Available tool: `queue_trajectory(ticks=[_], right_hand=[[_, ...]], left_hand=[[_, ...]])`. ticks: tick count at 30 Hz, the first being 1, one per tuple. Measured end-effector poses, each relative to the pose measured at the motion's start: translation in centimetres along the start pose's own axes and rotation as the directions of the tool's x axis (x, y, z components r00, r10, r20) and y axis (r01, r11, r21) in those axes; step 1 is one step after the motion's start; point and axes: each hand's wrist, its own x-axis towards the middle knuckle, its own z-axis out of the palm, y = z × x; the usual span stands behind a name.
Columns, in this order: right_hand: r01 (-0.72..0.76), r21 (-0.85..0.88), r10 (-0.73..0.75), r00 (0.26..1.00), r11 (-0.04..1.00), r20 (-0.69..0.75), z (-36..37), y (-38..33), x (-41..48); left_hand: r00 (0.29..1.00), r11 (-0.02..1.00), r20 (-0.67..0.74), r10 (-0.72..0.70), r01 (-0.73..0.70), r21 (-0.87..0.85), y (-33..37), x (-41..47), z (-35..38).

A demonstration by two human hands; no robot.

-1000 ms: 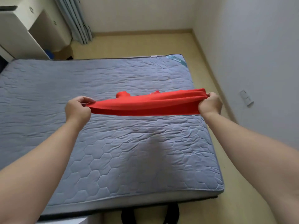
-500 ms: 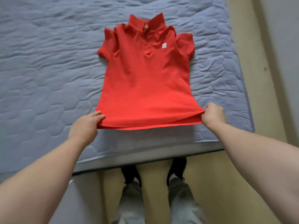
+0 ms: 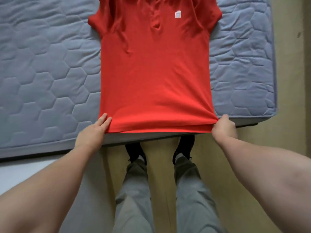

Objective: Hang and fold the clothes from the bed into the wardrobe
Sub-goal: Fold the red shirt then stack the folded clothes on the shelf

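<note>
Standing at the near edge of the bed [image 3: 50, 73]: grey quilted mattress, hexagon stitching, running off the frame to the left and ending at a corner on the right. Pale wooden floor [image 3: 286, 148] beside and below it. Red shirt [image 3: 154, 78] laid flat on the mattress, front up, lengthwise away from me; its top is cut off by the frame, the short sleeves lie bunched at either side, and a few creases run down from the chest. The hem lies right at the mattress edge nearest me. My grey trousers [image 3: 134, 199] show below, legs apart, floor between them. Left hand [image 3: 94, 130] at the hem's left corner: fingers [image 3: 105, 121] straight and released, lying flat on the cloth and the mattress beside it; thumb hidden, so I cannot tell whether it hooks under. Right hand [image 3: 223, 127] at the hem's right corner: fingers clenched, grasping a gather of red fabric, with pull lines fanning from the grip. Black shoes [image 3: 134, 152] with their toes tucked under the bed edge. Small white label [image 3: 178, 14] on the shirt's chest, toward the right; print too small to read.
</note>
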Motion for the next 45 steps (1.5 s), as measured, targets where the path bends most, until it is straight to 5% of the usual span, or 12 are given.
queue_trajectory(ticks=[8, 19, 22, 27, 32, 35, 40, 45], right_hand=[[-0.031, -0.047, 0.034, 0.998, 0.998, 0.049, 1.9, 2.9, -0.8], [0.468, -0.311, -0.365, 0.868, 0.827, 0.336, 3.2, 3.7, -0.4], [0.462, -0.216, -0.418, 0.881, 0.86, 0.222, 2.1, 0.0, -0.2], [0.319, 0.225, -0.325, 0.946, 0.921, -0.01, -1.6, -8.4, 3.6], [0.253, 0.578, -0.136, 0.962, 0.776, -0.238, -6.0, -16.2, 12.0], [0.058, 0.755, 0.02, 0.995, 0.653, -0.094, -9.2, -20.7, 17.4], [-0.172, 0.976, -0.117, 0.975, 0.133, 0.188, -12.2, -24.5, 22.2], [-0.249, 0.967, -0.176, 0.955, -0.043, 0.238, -13.6, -22.9, 23.6]], left_hand=[[0.994, 0.999, 0.11, -0.01, 0.005, 0.049, 1.4, -2.0, 3.5], [0.972, 0.927, 0.222, -0.076, -0.013, 0.376, 5.6, 2.3, 1.4], [0.984, 0.938, 0.168, -0.055, -0.007, 0.347, 8.9, 4.4, -1.0], [0.987, 0.972, -0.083, 0.134, -0.115, 0.204, 14.1, 9.3, -4.9], [0.937, 0.973, -0.263, 0.229, -0.213, 0.088, 19.6, 15.2, -9.0], [0.9, 0.961, -0.34, 0.273, -0.268, 0.062, 22.7, 19.1, -12.1], [0.839, 0.943, -0.444, 0.314, -0.328, 0.048, 26.5, 25.3, -16.7], [0.751, 0.925, -0.584, 0.308, -0.381, -0.002, 30.0, 30.0, -20.9]])
